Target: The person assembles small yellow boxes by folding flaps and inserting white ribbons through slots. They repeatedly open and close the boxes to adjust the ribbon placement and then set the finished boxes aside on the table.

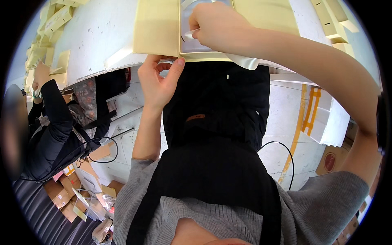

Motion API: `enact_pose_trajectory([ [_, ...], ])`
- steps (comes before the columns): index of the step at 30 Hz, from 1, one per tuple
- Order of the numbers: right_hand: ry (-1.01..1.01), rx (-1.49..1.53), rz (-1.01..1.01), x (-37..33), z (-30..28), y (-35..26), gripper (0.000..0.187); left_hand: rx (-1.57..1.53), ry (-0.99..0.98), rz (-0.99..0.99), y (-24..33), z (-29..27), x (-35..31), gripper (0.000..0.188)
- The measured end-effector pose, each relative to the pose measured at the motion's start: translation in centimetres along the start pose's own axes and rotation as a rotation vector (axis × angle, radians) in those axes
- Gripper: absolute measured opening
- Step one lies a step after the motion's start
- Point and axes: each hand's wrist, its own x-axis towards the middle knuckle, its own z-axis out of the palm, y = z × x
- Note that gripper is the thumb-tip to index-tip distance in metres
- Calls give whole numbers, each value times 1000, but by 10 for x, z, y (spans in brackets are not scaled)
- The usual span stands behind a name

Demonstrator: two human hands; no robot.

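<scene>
You have one left hand [160,83], one right hand [218,27], one cream box [156,28] at twelve o'clock, one co-worker [48,136] at nine, several brown cartons [60,195] at eight (too overlapped to count).

Table [98,34]: open box [157,28] at front edge, centre. Ribbon [246,62]: over box's near edge, right of centre. Right hand [218,26]: above box's inside. Left hand [159,81]: at box's near edge, left. Small boxes [59,20]: table's far left; others [328,20], far right. Co-worker [53,126]: left.
</scene>
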Motion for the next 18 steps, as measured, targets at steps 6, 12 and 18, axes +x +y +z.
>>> enact_pose_trajectory([
  [6, -35, 46, 146, -2, -9, -17, 21, -41, -9, -38, -4, 0, 2, 25],
  [12, -23, 50, 138, -8, -10, -24, 20, -59, 0, -80, -4, -1, 4, 26],
  [18, -5, 67, 158, -5, -2, -19, 19, -251, -45, -63, -14, -6, 3, 23],
])
